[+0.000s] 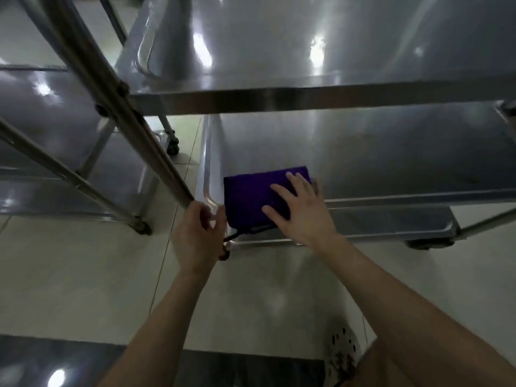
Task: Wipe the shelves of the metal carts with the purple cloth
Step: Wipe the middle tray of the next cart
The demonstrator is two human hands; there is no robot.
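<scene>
- The cloth (251,196) lies folded at the left front corner of the lower shelf (391,163), mid-frame.
- The right hand (301,208) presses it down, its grip flat and spread, clamped on nothing.
- The left hand (199,227) has its grip curled round the post (160,152) at that corner.
- To do it well, I'd keep even pressure, overlap strokes toward frame right, and brace the cart (307,99).
- I can read no brand or writing.

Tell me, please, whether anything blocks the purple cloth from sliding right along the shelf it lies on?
Nothing visible does. The right hand presses the purple cloth onto the shelf near its left end, and the steel to the right looks bare. The left hand holds the shelf rim, left of the cloth.
</scene>
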